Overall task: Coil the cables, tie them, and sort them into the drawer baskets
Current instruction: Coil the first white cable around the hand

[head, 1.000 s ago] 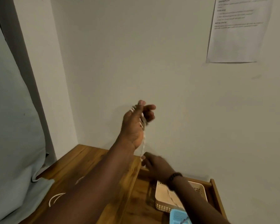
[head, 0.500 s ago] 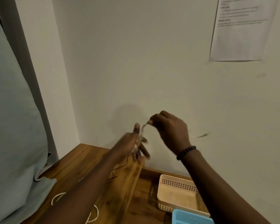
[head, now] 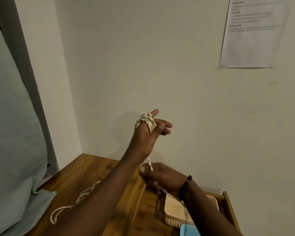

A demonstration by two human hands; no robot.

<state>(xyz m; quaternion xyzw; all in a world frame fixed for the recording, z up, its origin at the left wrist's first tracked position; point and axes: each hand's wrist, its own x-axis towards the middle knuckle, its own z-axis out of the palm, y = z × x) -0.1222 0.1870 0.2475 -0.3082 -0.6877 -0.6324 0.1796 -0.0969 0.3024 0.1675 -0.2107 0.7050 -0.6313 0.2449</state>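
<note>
A white cable (head: 147, 121) is wound in several turns around the fingers of my left hand (head: 147, 133), which is raised in front of the wall with the thumb pressing the loops. A strand of the same cable runs down to my right hand (head: 162, 178), which grips it low over the desk, its fingers curled round it. More of the white cable (head: 71, 205) lies in loose loops on the wooden desk (head: 85, 169) to the left, partly hidden by my left forearm.
An open drawer (head: 228, 206) at the lower right holds a beige basket (head: 174, 217) and the corner of a blue basket (head: 189, 230). A pale blue cloth (head: 15, 150) hangs at the left. A printed sheet (head: 252, 31) is stuck on the wall.
My right hand has dropped from beside the left hand's fingertips to low over the desk, drawing the cable down. My left hand has risen, and more turns sit on its fingers.
</note>
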